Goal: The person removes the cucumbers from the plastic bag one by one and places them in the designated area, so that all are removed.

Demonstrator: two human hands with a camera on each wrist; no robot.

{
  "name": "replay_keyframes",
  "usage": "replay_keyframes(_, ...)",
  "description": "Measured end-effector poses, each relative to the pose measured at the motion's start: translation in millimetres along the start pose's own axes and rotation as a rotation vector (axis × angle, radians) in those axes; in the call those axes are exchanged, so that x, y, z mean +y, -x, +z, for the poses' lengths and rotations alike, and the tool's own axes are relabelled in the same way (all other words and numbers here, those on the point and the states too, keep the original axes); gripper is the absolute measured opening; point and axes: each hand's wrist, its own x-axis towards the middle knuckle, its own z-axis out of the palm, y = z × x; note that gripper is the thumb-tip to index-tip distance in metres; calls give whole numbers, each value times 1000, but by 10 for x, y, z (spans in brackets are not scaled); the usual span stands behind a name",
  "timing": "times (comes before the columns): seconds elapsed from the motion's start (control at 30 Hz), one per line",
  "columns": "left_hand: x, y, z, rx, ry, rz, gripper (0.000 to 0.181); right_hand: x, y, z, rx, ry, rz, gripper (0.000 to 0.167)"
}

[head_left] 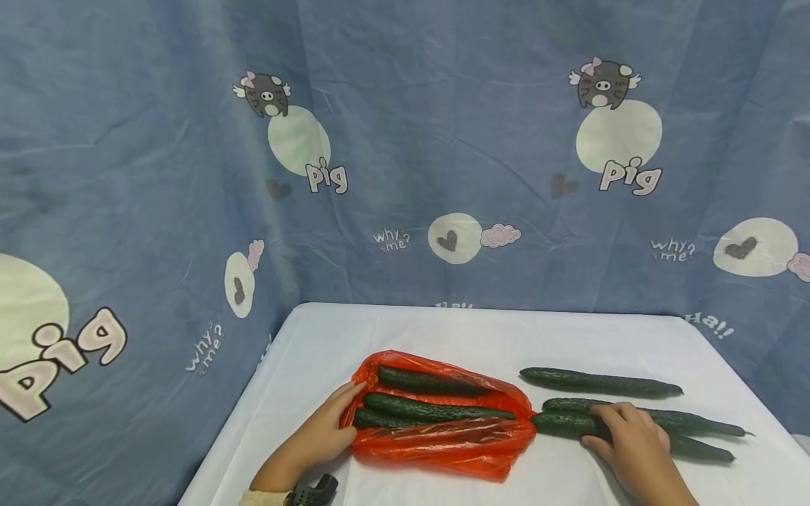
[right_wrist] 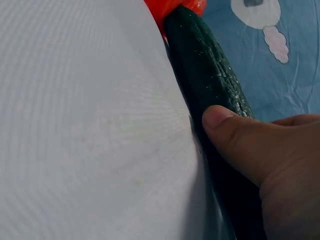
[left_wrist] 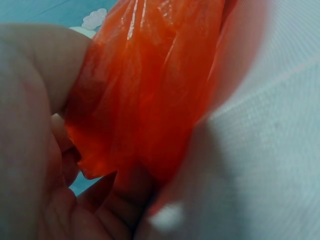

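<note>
A red plastic bag (head_left: pixel 443 450) lies on the table with several dark green cucumbers (head_left: pixel 436 409) showing in its opening. My left hand (head_left: pixel 319 429) holds the bag's left end; in the left wrist view the thumb and curled fingers are around the thin red plastic (left_wrist: pixel 145 100). To the right of the bag, my right hand (head_left: pixel 635 446) grips the nearest loose cucumber (head_left: pixel 560 424) around its middle. In the right wrist view the thumb presses on that cucumber's side, and its far end touches the red bag (right_wrist: pixel 162 10).
Two more loose cucumbers lie beyond the gripped one: a close one (head_left: pixel 690 422) and a farther one (head_left: pixel 601 383). A white cloth covers the table (head_left: pixel 468 327). Blue printed curtains (head_left: pixel 405 140) hang behind and to the left.
</note>
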Motion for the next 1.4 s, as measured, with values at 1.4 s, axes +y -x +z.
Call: replay_keyframes(1.4,-1,15,0,1,25,10,84,-144,20,-29,31,-101,11,71)
